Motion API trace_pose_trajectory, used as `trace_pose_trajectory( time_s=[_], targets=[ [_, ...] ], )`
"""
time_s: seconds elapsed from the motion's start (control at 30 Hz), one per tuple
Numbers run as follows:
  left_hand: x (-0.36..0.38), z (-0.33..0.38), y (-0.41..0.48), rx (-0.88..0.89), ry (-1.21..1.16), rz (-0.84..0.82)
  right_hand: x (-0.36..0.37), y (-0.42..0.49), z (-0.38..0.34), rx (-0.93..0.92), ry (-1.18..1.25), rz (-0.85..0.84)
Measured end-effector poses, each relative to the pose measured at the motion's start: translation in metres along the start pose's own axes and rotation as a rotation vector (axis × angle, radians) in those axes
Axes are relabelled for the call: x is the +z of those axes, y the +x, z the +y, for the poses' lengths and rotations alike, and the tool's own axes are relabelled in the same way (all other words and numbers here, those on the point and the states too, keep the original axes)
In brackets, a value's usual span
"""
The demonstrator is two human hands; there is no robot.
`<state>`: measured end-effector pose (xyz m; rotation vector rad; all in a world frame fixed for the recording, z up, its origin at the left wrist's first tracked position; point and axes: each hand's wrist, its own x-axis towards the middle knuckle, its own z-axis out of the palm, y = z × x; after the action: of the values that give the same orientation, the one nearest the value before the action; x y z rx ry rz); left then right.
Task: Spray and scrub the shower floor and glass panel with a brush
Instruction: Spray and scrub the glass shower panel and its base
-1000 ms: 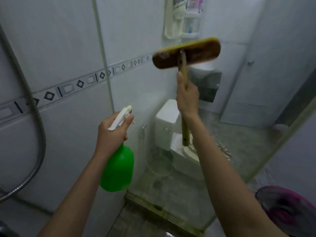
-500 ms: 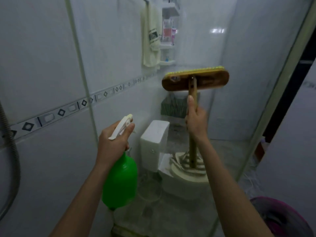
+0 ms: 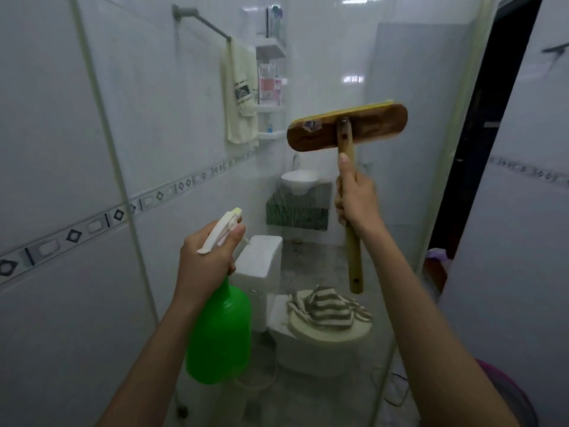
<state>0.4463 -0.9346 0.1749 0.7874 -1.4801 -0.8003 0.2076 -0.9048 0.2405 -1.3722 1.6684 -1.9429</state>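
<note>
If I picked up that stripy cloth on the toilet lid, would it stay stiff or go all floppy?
Probably floppy: the stripy cloth lies bunched in soft folds on the toilet lid, so it would likely droop when lifted. It looks thin, so it is probably light. A push might slide it off, since the lid looks smooth.

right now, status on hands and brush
Left hand grips green spray bottle. Right hand holds brush up at glass panel. Nothing in the way.

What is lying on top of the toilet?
A crumpled striped cloth lies on the toilet, over its closed lid. Whatever is beneath the cloth is covered.
</note>
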Motion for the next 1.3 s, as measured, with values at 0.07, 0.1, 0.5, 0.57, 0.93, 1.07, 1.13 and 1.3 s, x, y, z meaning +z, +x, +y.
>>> trace_pose_trajectory(
  time_s=[0.07,0.1,0.5,0.57,0.93,1.07,1.13,1.3],
  targets=[
    [0.003,0.003,-0.001,0.008,-0.015,-0.002,-0.007,-0.011,0.019,0.002,-0.008,-0.01],
    [0.005,0.003,-0.001,0.016,-0.02,-0.001,-0.01,-0.028,0.041,0.028,-0.011,0.004],
    [0.028,0.009,-0.002,0.0,-0.039,-0.037,-0.034,0.011,-0.003,-0.034,-0.03,0.125],
    [0.03,0.01,-0.002,0.004,-0.036,-0.049,-0.04,-0.014,0.041,0.015,-0.007,0.088],
    [0.032,0.002,-0.007,-0.043,-0.075,-0.09,-0.065,0.005,-0.001,0.025,-0.015,0.2],
    [0.022,-0.003,-0.005,-0.028,-0.084,-0.073,-0.068,-0.017,0.032,0.068,-0.004,0.155],
    [0.014,-0.008,-0.005,-0.022,-0.072,-0.054,-0.06,-0.056,0.085,0.182,-0.021,0.12],
    [-0.002,-0.015,-0.002,-0.037,-0.054,-0.044,-0.014,-0.084,0.095,0.197,-0.041,0.041]
  ],
)
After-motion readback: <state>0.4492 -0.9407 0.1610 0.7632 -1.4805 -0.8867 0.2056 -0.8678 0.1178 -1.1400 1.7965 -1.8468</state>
